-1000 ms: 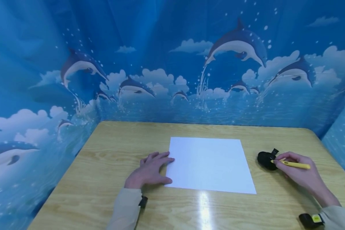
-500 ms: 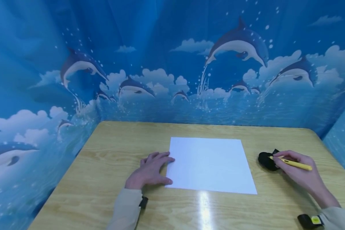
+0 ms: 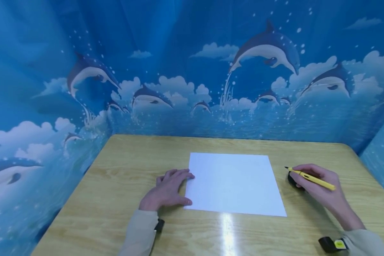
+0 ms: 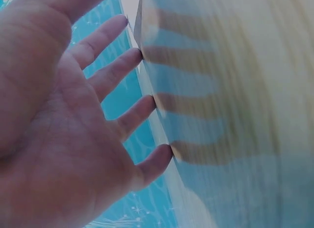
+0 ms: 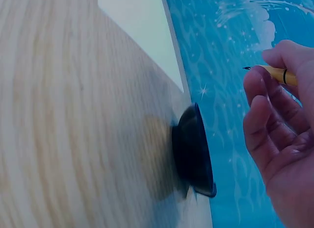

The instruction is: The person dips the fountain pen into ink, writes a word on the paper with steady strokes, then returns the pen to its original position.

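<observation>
Left hand (image 3: 168, 188), fingers spread, at white sheet (image 3: 233, 185); right hand (image 3: 324, 193), pinching yellow pen (image 3: 318, 181); black object (image 5: 191, 149), apparently dish-shaped, mostly hidden overhead.

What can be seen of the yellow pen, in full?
The yellow pen has a slim, smooth barrel that looks like plastic, a dark ring and a dark, uncapped, pointed tip. The right hand pinches it near the tip, aslant, tip toward the paper's side. It is held above the wooden table, right of the white paper, touching neither the paper nor the black object.
</observation>
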A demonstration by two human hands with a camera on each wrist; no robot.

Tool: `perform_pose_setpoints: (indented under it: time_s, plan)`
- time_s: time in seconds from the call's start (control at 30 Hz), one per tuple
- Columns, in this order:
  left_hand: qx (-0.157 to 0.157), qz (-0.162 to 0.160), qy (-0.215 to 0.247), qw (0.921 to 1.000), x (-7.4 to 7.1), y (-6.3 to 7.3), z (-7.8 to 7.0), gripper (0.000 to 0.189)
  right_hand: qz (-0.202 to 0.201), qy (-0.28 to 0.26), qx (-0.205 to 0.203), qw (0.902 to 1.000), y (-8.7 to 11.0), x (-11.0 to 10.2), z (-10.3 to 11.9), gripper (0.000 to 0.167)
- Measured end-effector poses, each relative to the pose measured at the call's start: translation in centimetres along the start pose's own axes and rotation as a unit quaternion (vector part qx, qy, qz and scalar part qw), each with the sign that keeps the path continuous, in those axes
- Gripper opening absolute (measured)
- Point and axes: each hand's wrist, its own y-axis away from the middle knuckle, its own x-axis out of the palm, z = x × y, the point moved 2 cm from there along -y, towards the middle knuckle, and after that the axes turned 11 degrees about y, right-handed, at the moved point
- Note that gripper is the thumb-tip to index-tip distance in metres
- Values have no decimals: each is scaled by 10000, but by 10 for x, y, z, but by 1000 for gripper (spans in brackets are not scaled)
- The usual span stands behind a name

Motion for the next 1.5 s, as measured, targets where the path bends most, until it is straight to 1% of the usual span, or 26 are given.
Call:
perform_pose_setpoints:
  time_s: [0.1, 0.2, 0.4, 0.5, 0.77, 1.03, 1.27, 1.5]
  plan:
    - [-2, -34, 82, 10000, -1, 0, -1, 72, 34, -37, -97, 9999, 0, 5, 5, 25]
    - [-48, -1, 68, 10000, -1, 0, -1, 69, 107, -67, -174, 9998, 1, 10, 9, 24]
    - [-146, 60, 2, 9999, 0, 0, -3, 69, 158, 108, -221, 9996, 3, 19, 19, 22]
    - [-95, 34, -41, 9999, -1, 0, -5, 70, 190, 123, -260, 9994, 2, 23, 25, 20]
    - [-12, -18, -114, 9999, 0, 0, -3, 71, 645, -248, -317, 9971, 2, 37, 36, 24]
    - [-19, 69, -236, 9997, 1, -1, -3, 72, 919, -56, -238, 9955, 1, 50, 43, 28]
    - [12, 119, -261, 9996, 0, 0, -4, 72, 1157, -190, -272, 9927, -3, 58, 49, 29]
    - [105, 128, -296, 9994, -1, 0, -4, 74, 1267, -436, -442, 9900, -9, 67, 52, 29]
